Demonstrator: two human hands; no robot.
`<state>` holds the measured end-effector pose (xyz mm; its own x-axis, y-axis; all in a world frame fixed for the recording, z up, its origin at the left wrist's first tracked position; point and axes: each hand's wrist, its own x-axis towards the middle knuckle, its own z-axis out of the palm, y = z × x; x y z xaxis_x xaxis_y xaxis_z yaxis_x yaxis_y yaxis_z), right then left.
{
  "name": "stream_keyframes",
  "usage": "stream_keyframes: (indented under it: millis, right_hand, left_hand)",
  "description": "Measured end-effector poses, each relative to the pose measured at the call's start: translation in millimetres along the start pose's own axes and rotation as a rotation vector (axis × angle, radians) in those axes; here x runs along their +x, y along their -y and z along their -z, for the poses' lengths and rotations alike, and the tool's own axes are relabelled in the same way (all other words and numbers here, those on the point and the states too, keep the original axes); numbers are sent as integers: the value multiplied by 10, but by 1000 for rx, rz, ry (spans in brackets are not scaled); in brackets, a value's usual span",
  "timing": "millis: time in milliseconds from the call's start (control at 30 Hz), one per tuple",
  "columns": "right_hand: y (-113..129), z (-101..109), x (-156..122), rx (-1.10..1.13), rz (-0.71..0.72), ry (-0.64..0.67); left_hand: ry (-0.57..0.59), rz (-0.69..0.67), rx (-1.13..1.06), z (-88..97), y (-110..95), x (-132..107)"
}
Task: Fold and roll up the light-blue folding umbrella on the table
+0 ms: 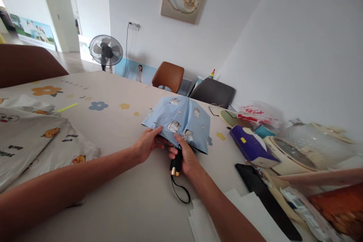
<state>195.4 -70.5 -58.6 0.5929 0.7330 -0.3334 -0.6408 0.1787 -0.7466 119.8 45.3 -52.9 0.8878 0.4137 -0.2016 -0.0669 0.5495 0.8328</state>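
Note:
A light blue folding umbrella (181,119) with small cartoon animals lies on the table, its canopy loose and spread away from me. My left hand (147,143) pinches the near edge of the canopy fabric. My right hand (184,157) grips the black handle (175,166), which has a gold ring at its end. A black wrist strap (181,193) loops from the handle toward me on the tablecloth.
The table wears a beige cloth with flowers (113,121). A patterned plastic bag (31,136) lies at left. At right crowd a purple tissue box (251,147), a black phone (255,179), a glass-lidded pot (309,147), white papers (227,215). Chairs (168,76) and a fan (106,51) stand beyond.

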Motion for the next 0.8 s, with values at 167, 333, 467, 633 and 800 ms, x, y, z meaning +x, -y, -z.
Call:
stream_keyframes:
  millis: [167,333,467,633,800]
  right_hand:
    - [24,28,21,34,-65,31]
    - [21,51,54,51,-61,61]
    - [11,62,73,58,-56,45]
    - [24,67,83,106,-55,87]
    - [39,75,80,125,-59,147]
  left_hand:
    - [16,18,-9,-2,4,-6]
    - [-26,3,-27,5,-31,0]
    - [-45,-29,-10,-4,-60,-2]
    - [-90,1,30,30,-2,48]
    - [-83,1,74,65,49,79]
